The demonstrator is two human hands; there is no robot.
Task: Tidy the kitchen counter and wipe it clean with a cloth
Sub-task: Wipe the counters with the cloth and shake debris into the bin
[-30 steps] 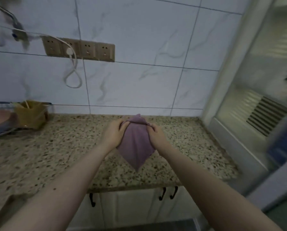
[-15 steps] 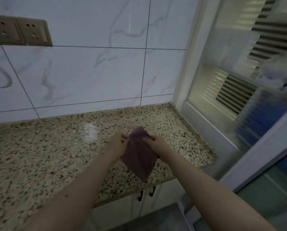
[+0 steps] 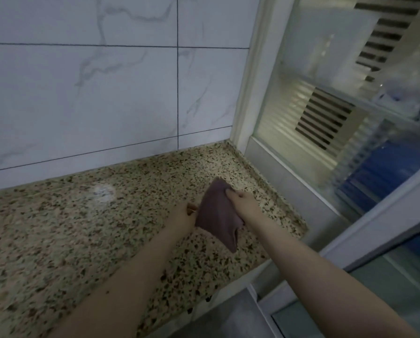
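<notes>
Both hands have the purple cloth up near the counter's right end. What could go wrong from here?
The cloth hangs bunched between the left hand and right hand, off the counter; wiping it wadded may only cover a narrow strip. The corner by the window frame could get skipped. The pale smudge might stay.

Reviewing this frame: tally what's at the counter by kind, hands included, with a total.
Cloths: 1, the purple cloth, held up over the speckled counter
Hands: 2, left hand and right hand, both gripping it
Loose items on the counter: 0 in view
Total: 3
</notes>
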